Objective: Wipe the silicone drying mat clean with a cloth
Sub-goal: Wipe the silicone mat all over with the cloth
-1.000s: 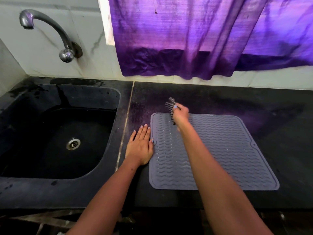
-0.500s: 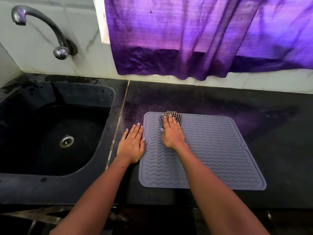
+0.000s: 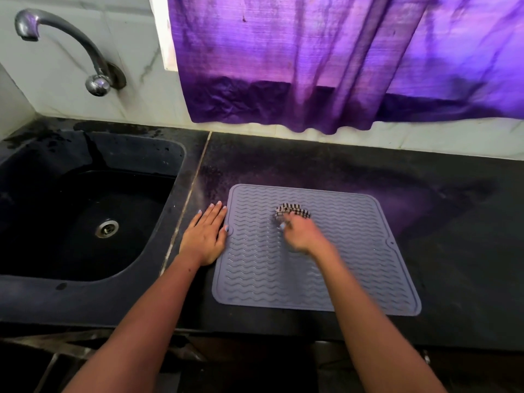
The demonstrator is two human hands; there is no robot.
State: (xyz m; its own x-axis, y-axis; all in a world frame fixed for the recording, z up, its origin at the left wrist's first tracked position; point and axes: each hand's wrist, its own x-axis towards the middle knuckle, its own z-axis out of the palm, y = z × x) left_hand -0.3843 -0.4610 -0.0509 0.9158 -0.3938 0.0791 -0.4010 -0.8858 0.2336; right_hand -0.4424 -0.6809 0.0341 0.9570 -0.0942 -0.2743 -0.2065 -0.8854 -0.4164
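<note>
Head view: we see the grey silicone drying mat (image 3: pixel 326 259) flat on the black countertop (image 3: pixel 453 222), right of the sink (image 3: pixel 85 217). Our left hand (image 3: pixel 204 237) lies flat, fingers together, at its left edge. Our blurred right hand (image 3: pixel 302 236) presses a striped cloth (image 3: pixel 292 210) on the mat; we cannot tell its grip.

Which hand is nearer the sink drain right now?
Left. The left hand lies flat on the counter at the mat's left edge, just right of the sink holding the drain. The right hand is farther right, mid-mat, on the cloth.
</note>
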